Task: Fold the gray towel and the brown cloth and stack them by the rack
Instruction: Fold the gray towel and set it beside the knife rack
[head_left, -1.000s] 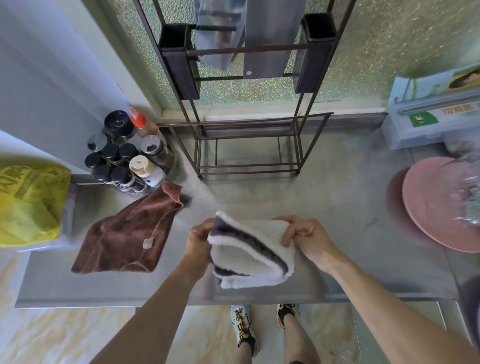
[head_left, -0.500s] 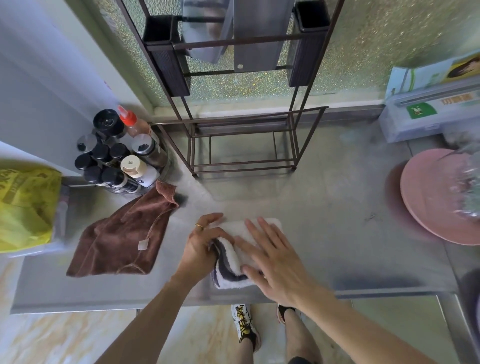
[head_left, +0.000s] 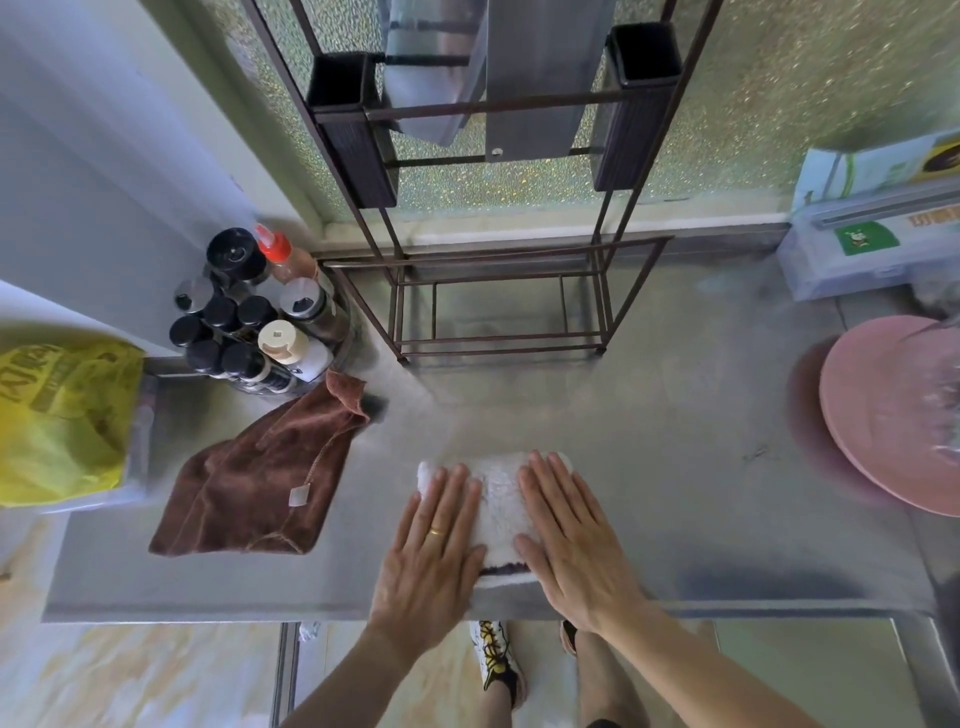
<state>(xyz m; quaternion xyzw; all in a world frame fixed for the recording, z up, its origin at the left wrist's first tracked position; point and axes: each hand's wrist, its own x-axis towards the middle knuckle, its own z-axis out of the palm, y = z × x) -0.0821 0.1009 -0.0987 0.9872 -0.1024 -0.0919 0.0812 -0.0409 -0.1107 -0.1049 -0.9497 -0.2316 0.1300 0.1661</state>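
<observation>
The gray towel lies folded into a small block near the front edge of the steel counter, its white fleecy side up and a dark gray edge showing at the front. My left hand rests flat on its left half, fingers spread. My right hand lies flat on its right half. The brown cloth lies unfolded and rumpled to the left, one corner pointing up toward the bottles. The dark metal rack stands at the back of the counter, behind the towel.
A cluster of condiment bottles stands at the back left beside the rack. A yellow bag sits at far left. A pink plate and a box are at the right. The counter's front edge runs just below my hands.
The towel was held up half-folded between both hands; it now lies folded on the counter. My left hand let go of its edge, and both hands now press flat on top.
</observation>
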